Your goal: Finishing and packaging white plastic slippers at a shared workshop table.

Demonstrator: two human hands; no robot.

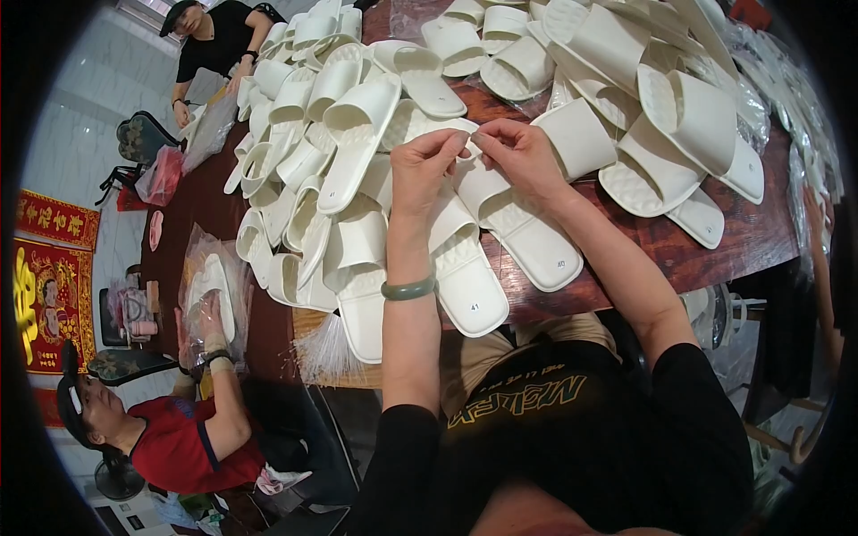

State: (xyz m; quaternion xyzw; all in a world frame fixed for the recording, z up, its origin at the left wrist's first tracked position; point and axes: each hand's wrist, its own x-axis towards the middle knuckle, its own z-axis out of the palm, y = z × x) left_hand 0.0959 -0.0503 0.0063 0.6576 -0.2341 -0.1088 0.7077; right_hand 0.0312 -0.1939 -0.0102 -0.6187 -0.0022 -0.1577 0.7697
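Slippers (349,170), off-white, heaped on table (755,241), biggest lots at 9–10 and 1–3 o'clock, taking where the hands meet as clock centre. L hand (422,165) comes up from approx 7, green bangle (408,290) on wrist; R hand (525,159) from 4–5. Thumb + index of each drawn together in a pinch, tips meeting or v. nearly; can't tell which. What's b/w them is too small to make out. Below the hands, 2 slippers lie sole-up-front twd the wearer, one at 6 (472,299), one at 5 (536,250).

Fan of clear strands (332,353) at approx 7, by table edge, just beside a slipper.

Step in hand, judging by pose: fine tip work over the slippers, both hands at one tiny spot. Next move prob. calls for firm pinches, steady wrists and small motions; anything that thin could slip out, and straps nr the fingers might get knocked.

Co-worker in red (188,442) b/w 7 and 8 has hands at a slipper in a clear bag (192,272); another in black (219,40) approx 10, also at table.
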